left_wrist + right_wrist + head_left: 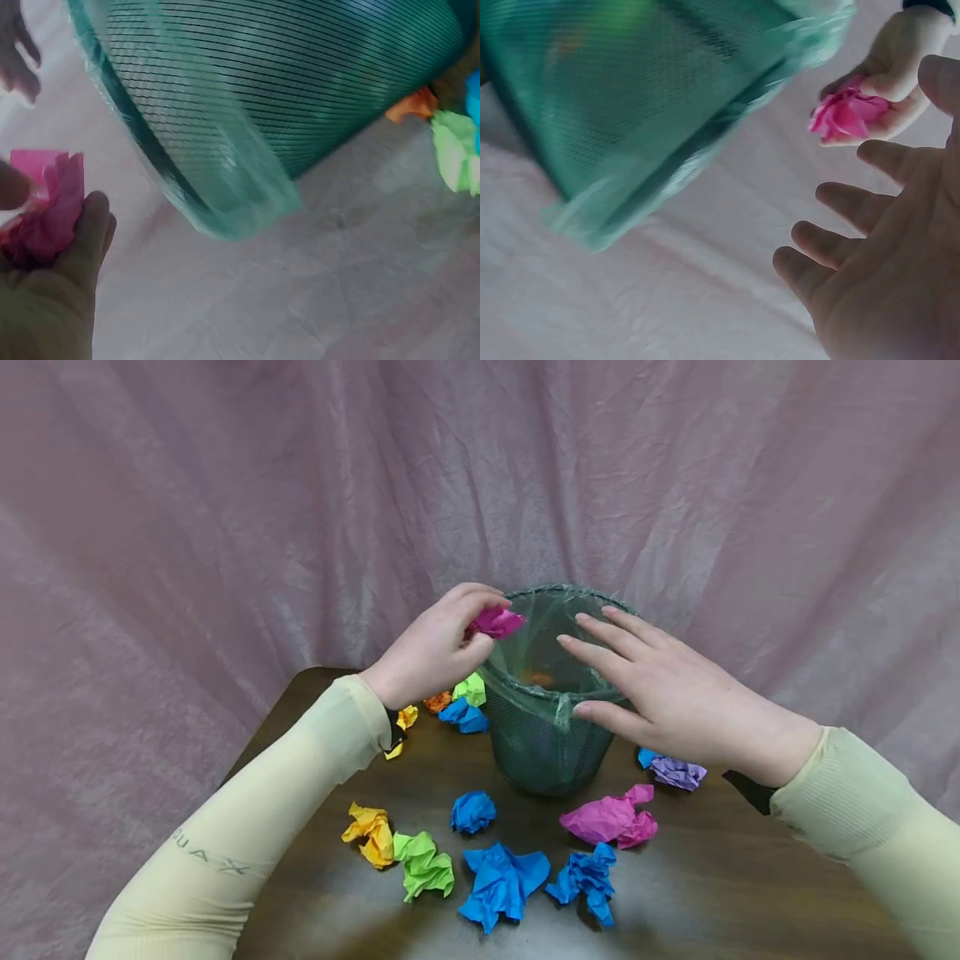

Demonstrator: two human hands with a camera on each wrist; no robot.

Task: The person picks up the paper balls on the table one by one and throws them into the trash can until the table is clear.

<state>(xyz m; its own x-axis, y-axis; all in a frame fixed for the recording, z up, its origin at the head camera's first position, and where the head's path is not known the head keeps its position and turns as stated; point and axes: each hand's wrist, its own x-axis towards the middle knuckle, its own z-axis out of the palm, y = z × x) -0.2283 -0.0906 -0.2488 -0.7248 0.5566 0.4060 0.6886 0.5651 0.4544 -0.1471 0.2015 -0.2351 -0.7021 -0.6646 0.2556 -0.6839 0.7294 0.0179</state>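
Observation:
My left hand [442, 639] grips a crumpled pink paper [498, 622] at the left rim of a green mesh wastebasket [551, 752]. The right wrist view also shows that pink paper [849, 112] between the left thumb and fingers. My right hand [660, 693] is over the basket's right side, its fingers spread and straight, and holds nothing. A thin green plastic bag lines the basket [262, 82] and folds over its rim. Inside, a blurred orange patch shows through the liner.
Crumpled papers lie about the wooden table [697, 893]: several blue ones, including one in front [504, 883], a green one [424, 865], a yellow-orange one [371, 835], a pink one [611, 818] and a purple one [677, 772]. A pinkish curtain [300, 510] hangs behind.

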